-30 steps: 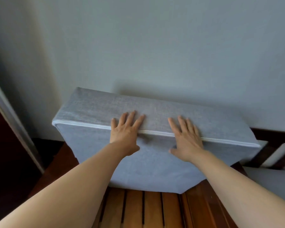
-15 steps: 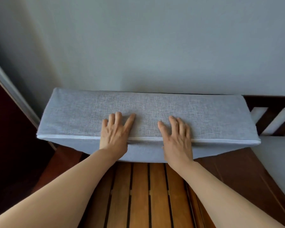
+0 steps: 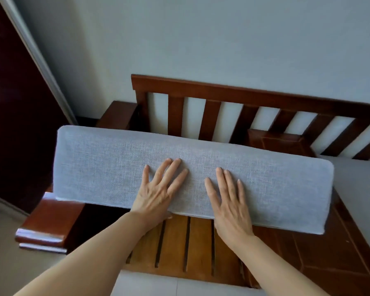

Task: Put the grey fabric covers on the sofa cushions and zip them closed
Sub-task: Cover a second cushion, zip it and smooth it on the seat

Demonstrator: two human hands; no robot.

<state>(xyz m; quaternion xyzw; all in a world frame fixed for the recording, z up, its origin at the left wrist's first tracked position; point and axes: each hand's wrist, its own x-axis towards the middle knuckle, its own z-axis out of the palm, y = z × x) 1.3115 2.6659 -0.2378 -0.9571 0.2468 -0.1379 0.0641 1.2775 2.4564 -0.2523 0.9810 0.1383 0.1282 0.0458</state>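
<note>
A grey fabric-covered cushion (image 3: 98, 165) lies across the wooden sofa frame, its long side panel facing me and tilted down at the right. My left hand (image 3: 158, 189) lies flat on that panel near its middle, fingers spread and straight. My right hand (image 3: 229, 201) presses flat beside it, fingers straight and pointing away from me. A pale piped seam runs along the cushion's near lower edge. No zip is visible from here.
The sofa's slatted wooden seat (image 3: 179, 242) shows below the cushion. Its slatted backrest (image 3: 222, 92) stands against the pale wall. A glossy wooden armrest (image 3: 49, 223) is at the left. Another grey cushion (image 3: 359, 184) lies at the right. A dark door (image 3: 15, 103) is far left.
The cushion has come down and towards me, away from the wall, uncovering the backrest. Both hands stayed flat on it and slid further onto its side panel.
</note>
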